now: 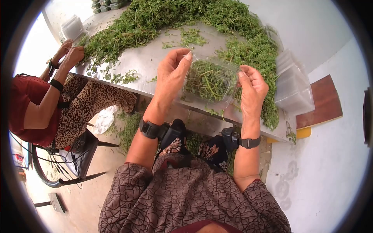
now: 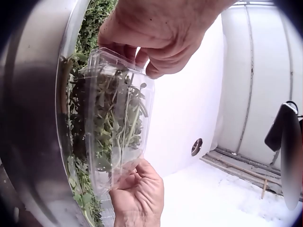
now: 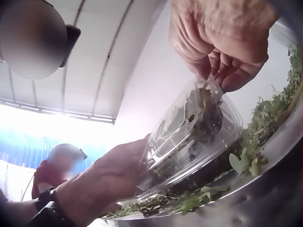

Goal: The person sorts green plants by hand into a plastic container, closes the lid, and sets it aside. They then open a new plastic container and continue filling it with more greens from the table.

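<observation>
In the head view, the clear plastic box (image 1: 211,87) with greens inside is in the air over the front edge of the table (image 1: 147,57). The left hand (image 1: 171,73) and the right hand (image 1: 253,88) pinch it at opposite ends, with fingers curled.

In the left wrist view, the left fingers are bent over one end; the step seems to be the closing of the filled box.

In the right wrist view, the right fingers pinch a corner. Whether the rim is locked, I cannot tell; the next move probably calls for even pressing along it.
</observation>
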Tool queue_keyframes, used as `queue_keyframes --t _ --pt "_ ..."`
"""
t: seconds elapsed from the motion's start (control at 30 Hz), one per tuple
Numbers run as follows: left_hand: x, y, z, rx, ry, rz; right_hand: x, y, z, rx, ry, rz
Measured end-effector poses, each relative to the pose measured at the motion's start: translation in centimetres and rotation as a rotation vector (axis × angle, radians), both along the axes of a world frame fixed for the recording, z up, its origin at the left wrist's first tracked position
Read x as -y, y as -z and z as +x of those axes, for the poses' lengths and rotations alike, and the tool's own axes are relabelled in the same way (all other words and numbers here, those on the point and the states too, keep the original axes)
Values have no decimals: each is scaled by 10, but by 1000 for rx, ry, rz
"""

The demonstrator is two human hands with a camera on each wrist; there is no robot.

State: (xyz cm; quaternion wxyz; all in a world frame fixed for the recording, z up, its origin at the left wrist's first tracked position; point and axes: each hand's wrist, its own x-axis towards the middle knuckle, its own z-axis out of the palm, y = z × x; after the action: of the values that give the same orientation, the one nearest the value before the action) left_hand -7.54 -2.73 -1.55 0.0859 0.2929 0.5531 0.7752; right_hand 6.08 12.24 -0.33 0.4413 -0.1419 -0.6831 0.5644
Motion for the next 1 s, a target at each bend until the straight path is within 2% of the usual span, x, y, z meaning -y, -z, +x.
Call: queue_keyframes --t 0.33,0.5,0.6,1.0 --pt "15 -8 13 39 112 103 20 -1 19 -47 -34 61" --pt "31 -9 20 65 113 39 23 0 24 -31 -16 115" --pt "40 -7 23 4 105 6 29 -1 26 -32 -3 140" --pt "48 -4 30 -32 119 74 36 -4 30 -18 -24 139"
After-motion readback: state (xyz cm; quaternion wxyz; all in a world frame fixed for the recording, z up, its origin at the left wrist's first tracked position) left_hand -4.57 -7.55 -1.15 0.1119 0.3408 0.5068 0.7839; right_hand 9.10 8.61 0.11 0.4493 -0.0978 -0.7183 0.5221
